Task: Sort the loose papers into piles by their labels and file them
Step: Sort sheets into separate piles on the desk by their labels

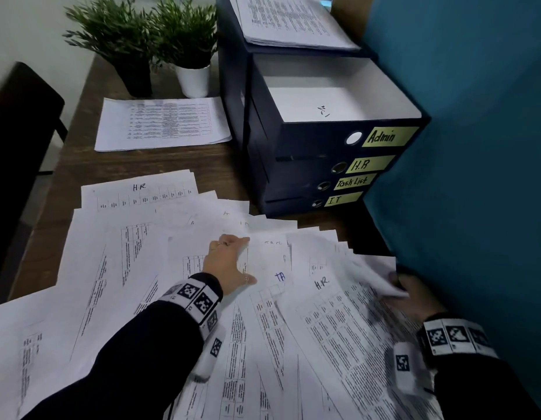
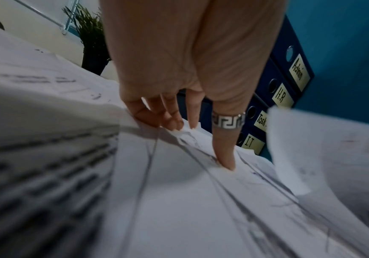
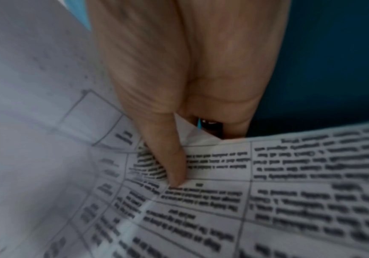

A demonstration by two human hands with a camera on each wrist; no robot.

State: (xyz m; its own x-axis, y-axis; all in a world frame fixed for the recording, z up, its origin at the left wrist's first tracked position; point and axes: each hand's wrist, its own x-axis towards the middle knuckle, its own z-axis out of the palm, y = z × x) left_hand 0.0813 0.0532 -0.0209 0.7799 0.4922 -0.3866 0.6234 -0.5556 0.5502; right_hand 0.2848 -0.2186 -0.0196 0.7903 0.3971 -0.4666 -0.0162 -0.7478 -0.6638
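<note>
Head view: right hand (image 1: 413, 294) pinching sheet (image 1: 373, 275), left hand (image 1: 231, 262) flat on papers (image 1: 126, 268).

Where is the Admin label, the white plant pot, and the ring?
Admin label (image 1: 390, 136): head view, middle of the yellow sticker.
White plant pot (image 1: 192, 81): head view, front wall.
Ring (image 2: 228, 120): left wrist view, patterned silver band.

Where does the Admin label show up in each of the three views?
Head: Admin label, right of centre, on the open top drawer.
Left wrist: Admin label, upper right, beside the left hand.
Right wrist: not in view.
Shared landmark: H.R label just below.
</note>
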